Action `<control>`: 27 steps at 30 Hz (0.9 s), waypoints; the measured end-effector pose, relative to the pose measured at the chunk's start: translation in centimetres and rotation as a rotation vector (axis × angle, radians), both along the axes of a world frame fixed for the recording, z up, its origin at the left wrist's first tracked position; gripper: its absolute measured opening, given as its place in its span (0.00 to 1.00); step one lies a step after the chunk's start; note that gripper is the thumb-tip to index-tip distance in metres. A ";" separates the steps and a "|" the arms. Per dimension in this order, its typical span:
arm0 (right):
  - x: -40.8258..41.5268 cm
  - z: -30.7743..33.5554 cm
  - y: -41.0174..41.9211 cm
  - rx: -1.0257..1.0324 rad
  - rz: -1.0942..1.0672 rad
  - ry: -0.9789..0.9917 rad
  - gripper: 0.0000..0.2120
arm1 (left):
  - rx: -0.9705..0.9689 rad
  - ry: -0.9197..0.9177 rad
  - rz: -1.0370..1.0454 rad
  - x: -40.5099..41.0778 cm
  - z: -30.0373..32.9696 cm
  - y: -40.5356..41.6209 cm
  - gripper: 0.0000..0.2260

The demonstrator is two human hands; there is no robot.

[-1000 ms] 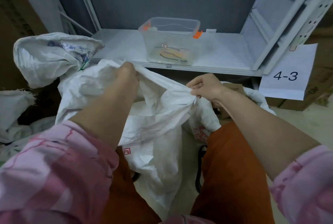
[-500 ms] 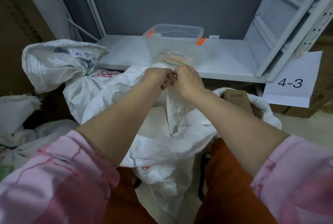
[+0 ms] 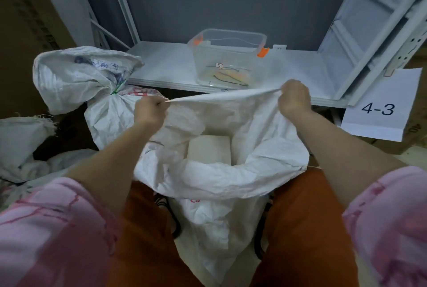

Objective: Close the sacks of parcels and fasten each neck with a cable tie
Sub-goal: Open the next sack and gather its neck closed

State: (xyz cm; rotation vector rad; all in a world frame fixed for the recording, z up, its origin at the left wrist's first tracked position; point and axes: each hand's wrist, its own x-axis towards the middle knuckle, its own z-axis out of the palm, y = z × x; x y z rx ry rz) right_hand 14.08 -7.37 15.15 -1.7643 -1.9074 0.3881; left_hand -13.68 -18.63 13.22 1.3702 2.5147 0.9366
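A white woven sack (image 3: 231,176) stands between my knees with its mouth wide. A pale flat parcel (image 3: 209,149) shows inside. My left hand (image 3: 150,111) grips the far rim at the left and my right hand (image 3: 293,99) grips it at the right, so the rim is stretched taut between them. Behind and to the left stands another white sack (image 3: 76,76), its neck fastened with a green cable tie (image 3: 117,89). A clear plastic box (image 3: 227,60) with orange clips sits on the shelf and holds loose cable ties (image 3: 227,76).
The white shelf (image 3: 166,65) runs just beyond the sack, with a grey back wall. A paper sign reading 4-3 (image 3: 379,109) hangs at the right. More white sacks (image 3: 20,141) lie at the left. Cardboard boxes (image 3: 25,9) stand at far left.
My hands met at the middle of the sack's rim half a second ago. They have since pulled apart, left and right, stretching the rim taut and showing the parcel inside.
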 end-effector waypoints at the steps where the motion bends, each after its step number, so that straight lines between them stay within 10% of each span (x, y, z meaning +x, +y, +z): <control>1: 0.7 0.0 0.4 -0.016 -0.026 0.002 0.14 | 0.024 -0.109 -0.016 -0.7 0.0 -0.2 0.07; 9: -2.9 0.4 -2.2 0.240 0.090 -0.215 0.18 | -0.044 -0.116 -0.091 1.7 1.1 1.9 0.20; 17: -8.5 0.4 -3.2 0.279 0.415 -0.230 0.12 | 0.166 -0.295 -0.198 3.6 2.8 1.6 0.11; 22: -9.2 1.6 -1.8 0.193 0.234 -0.091 0.14 | -0.102 0.125 -0.107 1.6 3.2 -1.0 0.24; 27: -10.7 1.9 -2.1 0.182 0.213 -0.097 0.14 | -0.442 0.304 -0.225 1.2 2.5 -1.9 0.15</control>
